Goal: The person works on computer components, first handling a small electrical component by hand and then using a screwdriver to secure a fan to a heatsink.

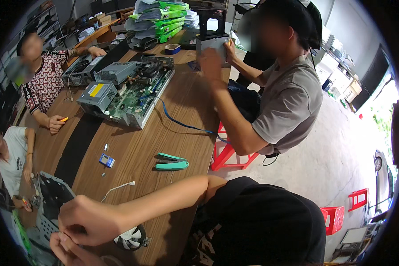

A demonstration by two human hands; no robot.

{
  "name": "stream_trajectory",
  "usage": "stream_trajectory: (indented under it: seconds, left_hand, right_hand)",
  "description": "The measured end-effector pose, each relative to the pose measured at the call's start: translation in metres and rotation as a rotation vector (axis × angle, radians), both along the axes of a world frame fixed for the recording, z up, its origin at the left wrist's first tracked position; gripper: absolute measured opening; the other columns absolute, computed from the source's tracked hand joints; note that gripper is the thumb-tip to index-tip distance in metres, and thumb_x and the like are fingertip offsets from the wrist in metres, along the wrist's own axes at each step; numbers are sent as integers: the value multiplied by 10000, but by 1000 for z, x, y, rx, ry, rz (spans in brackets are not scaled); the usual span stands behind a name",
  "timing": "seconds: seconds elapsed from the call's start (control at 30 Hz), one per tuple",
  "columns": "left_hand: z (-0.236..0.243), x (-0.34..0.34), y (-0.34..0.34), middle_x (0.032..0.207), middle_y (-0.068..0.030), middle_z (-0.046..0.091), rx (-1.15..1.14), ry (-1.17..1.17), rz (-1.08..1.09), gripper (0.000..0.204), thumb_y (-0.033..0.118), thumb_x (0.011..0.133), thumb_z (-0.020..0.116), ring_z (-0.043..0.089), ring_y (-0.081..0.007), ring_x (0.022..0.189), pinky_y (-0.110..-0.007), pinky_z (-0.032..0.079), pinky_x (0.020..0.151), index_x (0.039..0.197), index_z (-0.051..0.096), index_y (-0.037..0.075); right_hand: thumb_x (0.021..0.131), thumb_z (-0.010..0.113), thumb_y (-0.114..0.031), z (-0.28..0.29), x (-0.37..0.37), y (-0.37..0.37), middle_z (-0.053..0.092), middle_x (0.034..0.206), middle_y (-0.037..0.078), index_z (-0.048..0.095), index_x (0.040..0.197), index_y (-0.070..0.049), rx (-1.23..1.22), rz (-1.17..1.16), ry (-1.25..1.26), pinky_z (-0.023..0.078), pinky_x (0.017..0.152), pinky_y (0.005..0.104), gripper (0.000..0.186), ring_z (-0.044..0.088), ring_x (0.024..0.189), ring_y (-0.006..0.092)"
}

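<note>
My right arm reaches across the table to the lower left. Its fingertips, on my right hand (91, 218), are pinched together. Just below, my left hand (71, 250) is closed too, its fingertips meeting those of the right. Whatever is between them is too small or hidden to make out. Beyond both hands stands a perforated metal computer case part (53, 195). A black-and-white cooling fan (131, 238) lies beneath my right forearm, partly covered. Past that forearm are a thin white cable (117, 190), a teal-handled folding tool (172, 163) and a small blue-and-white packet (107, 160).
An opened desktop computer (133, 91) fills the table's far middle, with a blue cable (175, 119) running off the right edge. Co-workers sit at the left and far right, handling parts. Green-and-white packages (157, 22) are stacked behind. Red stools (226, 157) stand on the floor.
</note>
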State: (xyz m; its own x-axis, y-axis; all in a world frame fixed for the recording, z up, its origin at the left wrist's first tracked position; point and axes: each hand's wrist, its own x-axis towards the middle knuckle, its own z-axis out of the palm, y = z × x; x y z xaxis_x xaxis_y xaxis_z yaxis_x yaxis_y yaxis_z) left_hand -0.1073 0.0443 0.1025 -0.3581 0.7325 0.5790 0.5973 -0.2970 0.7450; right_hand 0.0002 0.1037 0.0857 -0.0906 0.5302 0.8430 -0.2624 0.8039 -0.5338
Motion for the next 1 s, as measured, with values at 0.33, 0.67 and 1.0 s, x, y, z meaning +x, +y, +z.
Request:
stream_trajectory:
  seconds: [0.33,0.67,1.0]
  left_hand:
    - [-23,-23,13,930,-71,504,13,-18,-68,321,247,956,482,473,-140,861,-241,393,775,988,486,-72]
    - [-17,-25,9,896,-68,494,21,-12,-128,255,196,954,467,476,-139,833,-240,394,753,947,472,-59]
    - [-23,-30,10,874,-49,493,-2,-30,-164,178,139,947,455,459,-115,816,-219,381,737,951,486,-36]
  right_hand:
    - [685,619,-61,-3,0,3,534,628,104,565,677,-7,-12,6,-54,421,527,336,76,529,609,273]
    - [712,626,-65,-7,-5,7,529,682,112,559,732,2,46,-5,-67,433,558,361,97,531,642,284]
    - [718,633,-68,-3,4,8,530,738,136,582,806,12,118,45,-67,439,606,376,129,533,701,304]
